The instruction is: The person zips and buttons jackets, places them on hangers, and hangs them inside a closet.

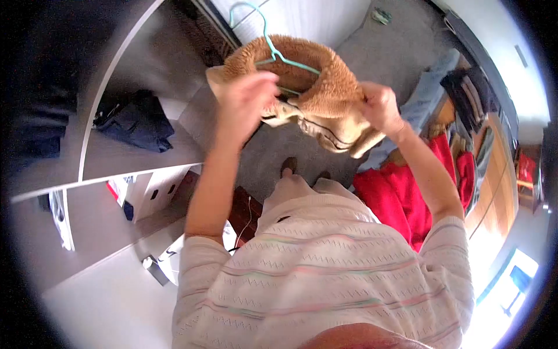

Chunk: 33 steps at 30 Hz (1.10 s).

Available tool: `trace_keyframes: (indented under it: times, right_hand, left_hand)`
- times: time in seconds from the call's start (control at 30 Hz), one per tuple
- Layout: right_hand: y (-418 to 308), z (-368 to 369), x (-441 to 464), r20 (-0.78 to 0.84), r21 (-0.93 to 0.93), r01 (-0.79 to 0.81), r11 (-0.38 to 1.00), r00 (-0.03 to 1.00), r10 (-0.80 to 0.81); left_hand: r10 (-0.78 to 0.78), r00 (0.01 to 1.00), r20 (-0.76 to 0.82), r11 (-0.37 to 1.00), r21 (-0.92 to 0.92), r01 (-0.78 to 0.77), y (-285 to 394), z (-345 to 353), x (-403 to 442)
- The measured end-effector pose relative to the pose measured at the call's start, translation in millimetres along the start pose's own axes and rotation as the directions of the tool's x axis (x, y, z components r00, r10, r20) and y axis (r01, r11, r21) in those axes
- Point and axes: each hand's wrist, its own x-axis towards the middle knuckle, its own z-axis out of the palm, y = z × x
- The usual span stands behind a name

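A tan jacket [331,131] with a brown fleecy collar [340,81] is held up in front of me. A mint-green hanger [290,61] sits inside its neck opening, with the hook sticking up above the collar. At the left side of the collar, my left hand [249,96] is closed on the jacket, slightly blurred, its fingers curled near the hanger. My right hand [381,107] grips the jacket's right shoulder in a closed fist. Folds hide the jacket's lower part.
Left stands a grey wardrobe with a shelf [180,145] holding dark folded clothes [139,122]. Red clothing [395,198], jeans [427,87] and other garments are piled at the right. Grey carpet [261,163] lies below, with a small packet [381,15] far off.
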Motion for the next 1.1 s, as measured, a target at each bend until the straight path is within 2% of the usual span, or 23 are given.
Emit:
trace_keyframes:
  times: [0.03,0.07,0.13,0.2,0.3,0.4,0.47,0.57,0.67,0.77,0.87,0.9,1.0,1.03,1.1]
  right_hand:
    - [1,0,11,0.022,-0.003,0.032,0.999,0.999,-0.032]
    - [0,2,19,0.028,-0.002,0.063,0.998,0.998,-0.063]
    - [-9,1,28,0.132,-0.053,0.076,0.996,0.989,-0.068]
    - [-20,1,38,0.102,-0.011,0.099,0.995,0.99,-0.098]
    - [-42,21,50,0.124,-0.106,0.191,0.976,0.976,-0.177]
    - [-51,62,47,0.149,-0.135,0.209,0.968,0.971,-0.189]
    - [-49,91,47,0.185,-0.108,0.181,0.978,0.97,-0.159]
    - [-41,131,45,0.27,0.003,0.0,1.0,0.963,-0.001]
    - [-36,175,57,0.257,0.044,0.015,0.999,0.966,-0.026]
    - [-31,228,86,0.382,-0.021,-0.028,0.999,0.924,0.034]
    - [-42,274,117,0.198,0.083,-0.07,0.994,0.979,0.053]
    - [-46,285,129,0.217,0.119,-0.094,0.988,0.974,0.066]
    - [-57,316,163,0.138,0.196,-0.091,0.976,0.988,0.064]
    - [-60,321,177,0.222,0.196,-0.134,0.971,0.971,0.089]
    - [-61,337,200,0.175,0.213,-0.14,0.967,0.979,0.103]
  left_hand:
    - [-0.2,0.976,0.087,0.961,-0.178,0.213,-10,15,11]
    - [-0.308,0.949,0.072,0.852,-0.424,0.308,-21,25,23]
    - [-0.267,0.963,0.046,0.681,-0.698,0.223,-30,30,41]
    - [-0.267,0.962,-0.055,0.654,-0.744,0.138,-20,34,50]
    - [-0.313,0.929,-0.198,0.682,-0.728,0.075,-20,4,46]
    - [-0.34,0.902,-0.267,0.682,-0.731,0.041,-48,-32,44]
    - [-0.343,0.891,-0.296,0.722,-0.69,0.049,-63,-52,50]
    - [-0.349,0.874,-0.338,0.767,-0.639,0.059,-103,-79,68]
    - [-0.404,0.805,-0.435,0.818,-0.566,0.104,-116,-118,95]
    - [-0.396,0.798,-0.454,0.87,-0.462,0.169,-134,-170,139]
    - [-0.38,0.803,-0.459,0.89,-0.419,0.182,-143,-208,180]
    - [-0.375,0.806,-0.458,0.897,-0.399,0.19,-143,-221,193]
    - [-0.344,0.84,-0.42,0.912,-0.364,0.192,-151,-260,232]
    - [-0.324,0.855,-0.405,0.922,-0.336,0.191,-153,-272,245]
    - [-0.281,0.88,-0.384,0.944,-0.275,0.182,-155,-290,269]
